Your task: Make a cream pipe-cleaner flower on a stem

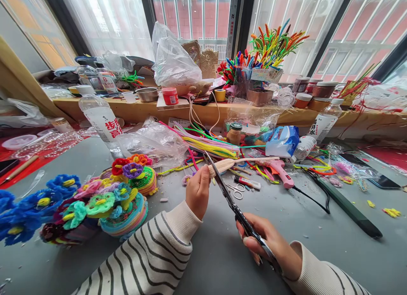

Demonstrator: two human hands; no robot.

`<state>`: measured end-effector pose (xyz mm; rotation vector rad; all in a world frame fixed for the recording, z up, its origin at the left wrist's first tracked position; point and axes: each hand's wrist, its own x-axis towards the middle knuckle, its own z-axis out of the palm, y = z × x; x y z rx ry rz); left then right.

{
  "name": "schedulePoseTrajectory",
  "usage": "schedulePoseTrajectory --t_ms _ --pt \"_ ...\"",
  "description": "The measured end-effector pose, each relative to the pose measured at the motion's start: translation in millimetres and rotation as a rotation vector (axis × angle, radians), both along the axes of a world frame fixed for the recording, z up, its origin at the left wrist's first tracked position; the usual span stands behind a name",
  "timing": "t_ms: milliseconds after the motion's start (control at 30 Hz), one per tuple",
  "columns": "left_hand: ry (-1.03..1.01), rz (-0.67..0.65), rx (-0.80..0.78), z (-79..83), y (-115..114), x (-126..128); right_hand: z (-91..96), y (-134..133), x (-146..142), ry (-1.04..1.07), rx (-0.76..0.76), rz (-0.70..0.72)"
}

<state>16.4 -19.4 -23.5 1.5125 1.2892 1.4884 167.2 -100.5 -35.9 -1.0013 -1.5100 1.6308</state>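
Note:
My left hand point(197, 192) pinches one end of a pale peach bundle of fuzzy pipe cleaners point(227, 162), whose thin tail stretches off to the right. In my right hand point(270, 240) is a pair of dark scissors point(237, 210), its blades pointing up and left beside my left fingertips. The blades cross in front of the bundle near the pinched end; whether they touch it I cannot tell. Left of my hands stand colourful pipe-cleaner flowers point(101, 201) and a round, layered pipe-cleaner piece point(127, 216).
Behind my hands lie loose pipe cleaners point(210, 146), a pink glue gun point(280, 170), small white scissors point(237, 191) and a glue tube point(248, 182). A dark green bar point(349, 206) lies at right. Water bottles point(100, 119) and a blue packet point(282, 141) stand near the wooden ledge point(136, 112).

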Motion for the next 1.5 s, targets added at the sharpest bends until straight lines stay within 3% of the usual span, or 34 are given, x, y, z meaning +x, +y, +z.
schedulePoseTrajectory --t_ms 367,733,1100,1500 --pt "0.167 -0.005 0.045 4.1 -2.3 -3.8 0.9 1.1 0.5 -0.008 0.031 -0.001" --pt "0.184 0.020 0.095 5.7 -4.7 -2.3 7.5 -2.2 2.0 -0.005 0.033 0.082" --pt "0.171 -0.014 0.082 4.6 -5.2 -1.0 -1.8 -4.8 -3.3 0.039 0.016 0.023" --pt "0.119 -0.044 0.074 3.3 -1.9 -1.3 4.7 -4.2 -6.2 0.011 -0.049 0.016"
